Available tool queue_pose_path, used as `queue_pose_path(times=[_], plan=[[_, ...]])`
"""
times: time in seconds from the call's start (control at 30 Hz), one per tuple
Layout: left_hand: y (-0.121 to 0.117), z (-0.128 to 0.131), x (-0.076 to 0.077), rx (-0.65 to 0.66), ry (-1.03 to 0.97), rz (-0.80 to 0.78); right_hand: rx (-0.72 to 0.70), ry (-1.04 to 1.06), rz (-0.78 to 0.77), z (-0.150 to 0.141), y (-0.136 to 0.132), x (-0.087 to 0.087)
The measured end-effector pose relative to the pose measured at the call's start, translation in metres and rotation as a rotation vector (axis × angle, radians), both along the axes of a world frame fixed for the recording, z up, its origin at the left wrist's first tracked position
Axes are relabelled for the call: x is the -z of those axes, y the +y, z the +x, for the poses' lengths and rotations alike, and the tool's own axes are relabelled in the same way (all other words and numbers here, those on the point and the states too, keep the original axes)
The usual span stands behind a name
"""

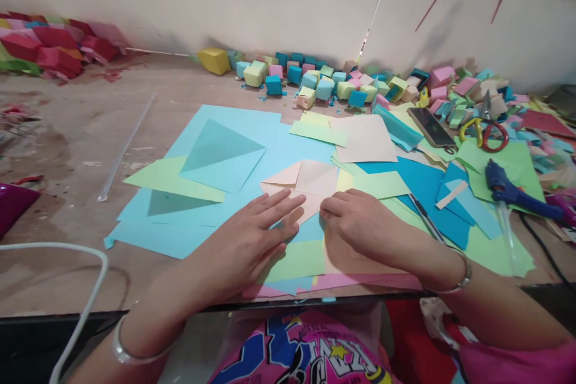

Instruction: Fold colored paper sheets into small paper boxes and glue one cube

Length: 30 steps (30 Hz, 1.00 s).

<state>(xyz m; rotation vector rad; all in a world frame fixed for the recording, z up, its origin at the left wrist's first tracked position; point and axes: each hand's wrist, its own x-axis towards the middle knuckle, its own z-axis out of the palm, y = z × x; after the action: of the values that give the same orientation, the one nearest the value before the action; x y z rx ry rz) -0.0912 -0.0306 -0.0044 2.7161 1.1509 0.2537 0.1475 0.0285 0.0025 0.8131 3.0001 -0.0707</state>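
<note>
A pale peach sheet of paper, partly folded, lies on a large light blue sheet in front of me. My left hand lies flat with fingers stretched out, pressing the peach paper's near left edge. My right hand is curled, its fingertips pinched down on a crease of the same paper. Green, pink and blue sheets lie under both hands.
Many small coloured paper cubes are heaped along the wall. At the right lie a phone, scissors, a blue glue gun and a pen. Red paper shapes sit far left. A white cable crosses near left.
</note>
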Motion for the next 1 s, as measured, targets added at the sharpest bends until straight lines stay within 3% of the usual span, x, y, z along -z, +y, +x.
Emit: queue_pose_path(times=[0.13,0.43,0.5,0.6,0.7,0.83,1.0], plan=[[-0.001,0.003,-0.010,-0.048,-0.025,0.022,-0.009,-0.007,0.031,0.000,0.000,0.002],[-0.018,0.029,-0.006,-0.191,0.140,-0.007,-0.011,0.064,-0.028,0.002,0.011,0.006],[-0.017,0.034,-0.006,-0.249,0.173,-0.014,0.023,0.136,-0.022,0.007,0.022,0.009],[-0.013,0.035,-0.004,-0.347,0.166,0.001,0.169,0.227,0.105,0.014,0.037,0.012],[-0.010,0.032,-0.001,-0.449,0.163,0.073,0.245,0.102,0.201,0.017,0.040,0.012],[-0.009,0.030,0.007,-0.548,0.177,0.162,0.244,-0.041,0.194,0.014,0.033,0.011],[-0.010,0.032,0.012,-0.518,0.164,0.226,0.210,-0.002,0.128,0.011,0.033,0.015]])
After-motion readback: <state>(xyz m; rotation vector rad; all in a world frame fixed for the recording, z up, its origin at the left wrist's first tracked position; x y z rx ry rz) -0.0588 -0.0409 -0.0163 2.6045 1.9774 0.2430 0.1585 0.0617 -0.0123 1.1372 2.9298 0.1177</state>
